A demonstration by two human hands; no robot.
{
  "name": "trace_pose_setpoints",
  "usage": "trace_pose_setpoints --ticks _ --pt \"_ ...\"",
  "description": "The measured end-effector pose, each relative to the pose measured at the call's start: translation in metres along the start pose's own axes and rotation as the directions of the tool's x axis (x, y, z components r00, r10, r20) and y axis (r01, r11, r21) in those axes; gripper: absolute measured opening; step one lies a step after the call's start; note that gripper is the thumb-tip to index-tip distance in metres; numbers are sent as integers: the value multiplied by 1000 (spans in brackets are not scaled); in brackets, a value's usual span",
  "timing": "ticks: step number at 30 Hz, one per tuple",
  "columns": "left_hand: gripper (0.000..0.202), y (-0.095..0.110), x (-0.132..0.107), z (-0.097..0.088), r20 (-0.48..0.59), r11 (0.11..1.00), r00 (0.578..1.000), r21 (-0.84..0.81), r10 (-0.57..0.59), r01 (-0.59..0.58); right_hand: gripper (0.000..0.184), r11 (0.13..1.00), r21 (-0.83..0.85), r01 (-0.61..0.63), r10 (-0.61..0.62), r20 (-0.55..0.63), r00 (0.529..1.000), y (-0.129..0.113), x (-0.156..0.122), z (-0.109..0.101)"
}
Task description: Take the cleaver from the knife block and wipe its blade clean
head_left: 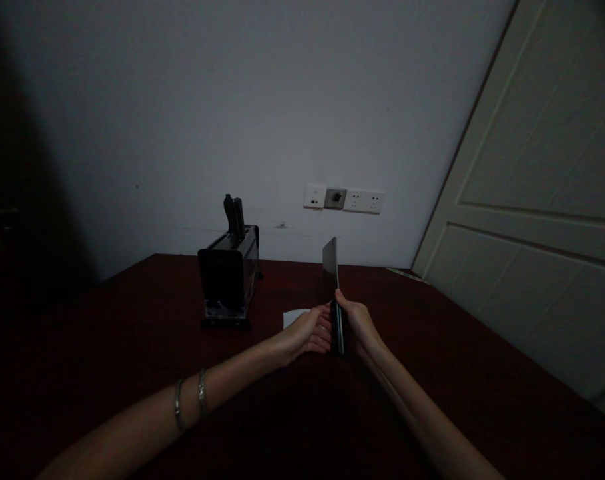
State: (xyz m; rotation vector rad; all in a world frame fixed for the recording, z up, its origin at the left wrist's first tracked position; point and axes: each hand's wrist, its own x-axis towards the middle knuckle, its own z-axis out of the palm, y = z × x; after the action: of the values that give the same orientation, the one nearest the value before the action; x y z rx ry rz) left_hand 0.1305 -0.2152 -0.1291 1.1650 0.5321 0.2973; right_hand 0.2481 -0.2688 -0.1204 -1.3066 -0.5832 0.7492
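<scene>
Over a table (127, 320), right hand (361, 321) pinches apparent cleaver (330, 263); left hand's (307, 331) contact is unclear. Shifting this hold likely demands steadiness.

Live from the head!
We're looking forward and down over the nearby table (452, 343), wall (232, 100) straight ahead.

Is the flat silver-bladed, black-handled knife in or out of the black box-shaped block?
Out: the right hand holds the knife to the right of the block, visibly apart from it.

Indoors, exact kind unclear | wall sockets (363, 201) | panelled door (547, 200) | tabletop (132, 347)
</scene>
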Motion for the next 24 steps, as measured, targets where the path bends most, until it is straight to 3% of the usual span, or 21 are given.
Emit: trace_pose_setpoints --ticks 6,11,24 --pt "30 -2 4 1 -15 985 1000 -170 -2 -1 38 998 -51 -28 28 8 1000 2 -4 9" --pt "36 -1 4 4 -26 966 999 -257 -24 17 41 995 -92 -50 56 56 997 8 -8 17" --pt "51 -2 -4 9 -223 977 975 -213 -16 -32 42 999 -48 -12 15 52 999 20 -23 38"
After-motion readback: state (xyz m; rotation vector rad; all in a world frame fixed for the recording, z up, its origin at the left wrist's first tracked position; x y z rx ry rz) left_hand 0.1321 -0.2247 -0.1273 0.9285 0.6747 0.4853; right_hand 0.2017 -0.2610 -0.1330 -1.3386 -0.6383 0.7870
